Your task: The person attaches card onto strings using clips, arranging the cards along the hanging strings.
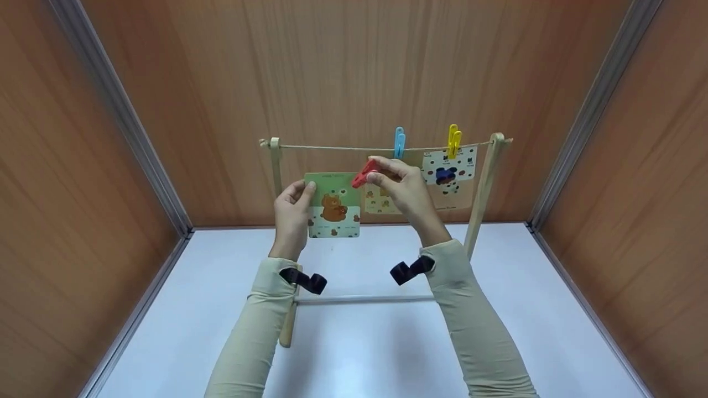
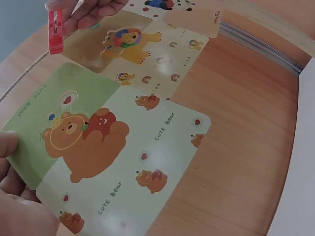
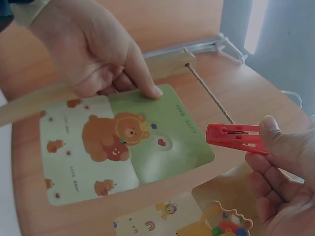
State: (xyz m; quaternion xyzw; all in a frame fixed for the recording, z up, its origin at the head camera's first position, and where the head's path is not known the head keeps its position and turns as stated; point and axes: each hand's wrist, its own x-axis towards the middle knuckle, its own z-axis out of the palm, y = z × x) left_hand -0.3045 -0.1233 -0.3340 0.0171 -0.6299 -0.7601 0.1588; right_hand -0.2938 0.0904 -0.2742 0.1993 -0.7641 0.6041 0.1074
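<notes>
A green and white bear card is pinched at its left edge by my left hand, thumb on the printed face. My right hand pinches a red clothespin between thumb and fingers, close by the card's upper right corner. In the right wrist view the red clothespin lies sideways, its tip pointing toward the bear card. The rope runs just above the card. Behind my right hand hangs a lion card, partly hidden.
A blue clothespin and a yellow clothespin grip the rope. Under the yellow one hangs a panda card. Wooden posts hold the rope at both ends. A pale bar crosses low over the white table.
</notes>
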